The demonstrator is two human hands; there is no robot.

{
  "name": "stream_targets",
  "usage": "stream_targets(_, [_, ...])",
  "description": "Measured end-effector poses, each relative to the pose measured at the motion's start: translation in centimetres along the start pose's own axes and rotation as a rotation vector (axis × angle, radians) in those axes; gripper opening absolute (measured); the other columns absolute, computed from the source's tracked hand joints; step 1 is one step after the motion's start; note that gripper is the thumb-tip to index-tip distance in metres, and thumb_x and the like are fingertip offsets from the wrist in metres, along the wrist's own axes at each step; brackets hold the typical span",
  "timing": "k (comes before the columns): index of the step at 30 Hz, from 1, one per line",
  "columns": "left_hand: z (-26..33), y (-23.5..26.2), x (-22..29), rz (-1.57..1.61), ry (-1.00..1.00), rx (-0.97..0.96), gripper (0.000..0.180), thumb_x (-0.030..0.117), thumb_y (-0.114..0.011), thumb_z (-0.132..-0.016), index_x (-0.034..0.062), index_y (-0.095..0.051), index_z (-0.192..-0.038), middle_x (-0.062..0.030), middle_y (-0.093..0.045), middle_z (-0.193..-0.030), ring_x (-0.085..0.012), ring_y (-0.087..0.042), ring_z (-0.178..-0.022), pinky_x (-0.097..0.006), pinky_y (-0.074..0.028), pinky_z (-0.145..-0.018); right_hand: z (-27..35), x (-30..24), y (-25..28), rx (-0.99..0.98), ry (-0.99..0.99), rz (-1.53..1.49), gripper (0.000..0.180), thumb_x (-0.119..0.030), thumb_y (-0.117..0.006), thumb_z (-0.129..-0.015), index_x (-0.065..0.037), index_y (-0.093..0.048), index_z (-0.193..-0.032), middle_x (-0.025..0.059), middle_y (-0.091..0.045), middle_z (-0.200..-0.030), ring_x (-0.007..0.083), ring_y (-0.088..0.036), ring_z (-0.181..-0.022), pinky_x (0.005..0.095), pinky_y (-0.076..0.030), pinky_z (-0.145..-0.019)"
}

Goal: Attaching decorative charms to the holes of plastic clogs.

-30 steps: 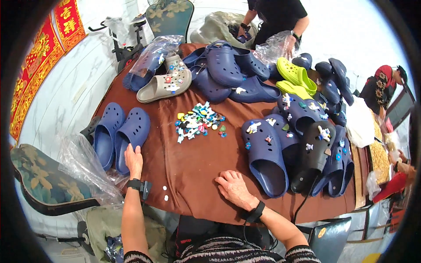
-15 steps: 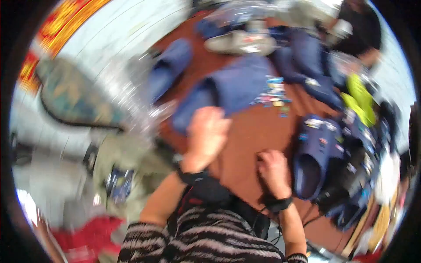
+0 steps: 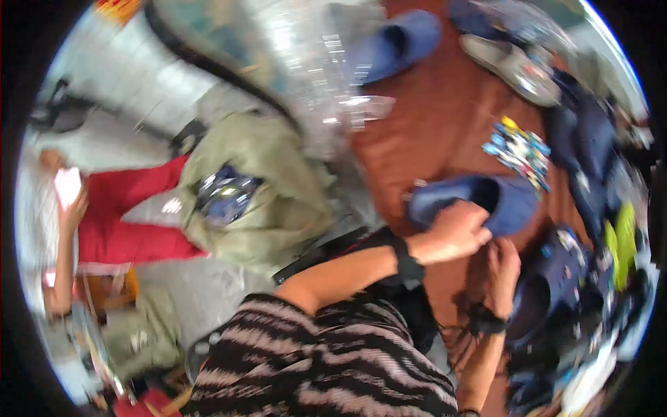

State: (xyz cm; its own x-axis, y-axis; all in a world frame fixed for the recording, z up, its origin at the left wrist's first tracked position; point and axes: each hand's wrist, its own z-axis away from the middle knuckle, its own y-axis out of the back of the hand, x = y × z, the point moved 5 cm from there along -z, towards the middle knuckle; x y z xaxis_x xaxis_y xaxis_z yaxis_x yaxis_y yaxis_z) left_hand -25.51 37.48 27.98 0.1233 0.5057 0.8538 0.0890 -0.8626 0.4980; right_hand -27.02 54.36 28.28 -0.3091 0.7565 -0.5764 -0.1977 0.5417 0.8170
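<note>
Left hand [image 3: 455,233] grips blue clog [image 3: 479,201]; olive bag [image 3: 257,187] apparently holds blue items.

A blue foam clog [image 3: 479,201] lies on its side on the brown tabletop [image 3: 431,132], opening turned up and toward the far edge; its heel end is under the left hand [image 3: 455,233]; the picture is blurred, so finer detail cannot be told.
</note>
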Motion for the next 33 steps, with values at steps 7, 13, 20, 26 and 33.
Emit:
stream_targets(7, [-3.5, -0.8, -1.1, 0.936, 0.303, -0.165, 0.057, 0.028, -0.059, -0.096, -0.0036, -0.042, -0.141, -0.0099, -0.051, -0.136, -0.0177, -0.047, -0.125, -0.030, -0.037, -0.106, -2.7, 1.2, 2.6, 0.336, -0.224, -0.110, 0.014, -0.013, -0.056, -0.090, -0.003, -0.065, -0.095, 0.0215, -0.066, -0.084, 0.0396, -0.065, -0.082, 0.0443, -0.051, -0.072])
stream_targets(13, [-4.6, -3.9, -2.2, 0.843, 0.260, -0.158, 0.052, 0.025, -0.055, -0.095, -0.0029, -0.045, -0.137, -0.0115, -0.056, -0.129, -0.0198, -0.053, -0.118, -0.032, -0.041, -0.103, -6.1, 5.3, 3.0, 0.538, -0.265, -0.136, 0.013, -0.003, -0.053, -0.090, 0.000, -0.060, -0.101, 0.0224, -0.065, -0.095, 0.0393, -0.063, -0.091, 0.0453, -0.050, -0.080])
stream_targets(20, [-4.1, -3.1, -2.1, 0.784, 0.288, 0.098, 0.044, 0.022, -0.047, -0.094, -0.0108, -0.051, -0.122, -0.0194, -0.062, -0.113, -0.0282, -0.058, -0.105, -0.038, -0.044, -0.094, -13.9, 4.9, 2.8, 0.606, -0.158, -0.030, 0.017, -0.009, -0.057, -0.086, 0.000, -0.067, -0.098, 0.0207, -0.068, -0.086, 0.0371, -0.065, -0.085, 0.0435, -0.050, -0.076])
stream_targets(26, [-3.7, -2.4, -1.0, 0.632, 0.173, 0.058, 0.040, 0.022, -0.046, -0.095, -0.0081, -0.052, -0.121, -0.0209, -0.063, -0.109, -0.0330, -0.059, -0.103, -0.041, -0.044, -0.094, -20.0, 7.3, 3.4, 0.521, -0.110, 0.117, 0.033, -0.011, -0.059, -0.082, -0.005, -0.064, -0.114, 0.0203, -0.064, -0.111, 0.0378, -0.061, -0.103, 0.0452, -0.048, -0.088])
stream_targets(33, [-3.4, -2.2, -1.0, 0.624, 0.198, 0.088, 0.039, 0.022, -0.045, -0.092, -0.0098, -0.050, -0.114, -0.0238, -0.061, -0.102, -0.0363, -0.058, -0.097, -0.043, -0.045, -0.091, -22.8, 8.6, 2.9, 0.197, -0.135, 0.239, 0.041, -0.020, -0.064, -0.081, -0.012, -0.064, -0.122, 0.0205, -0.063, -0.117, 0.0408, -0.058, -0.108, 0.0492, -0.048, -0.092])
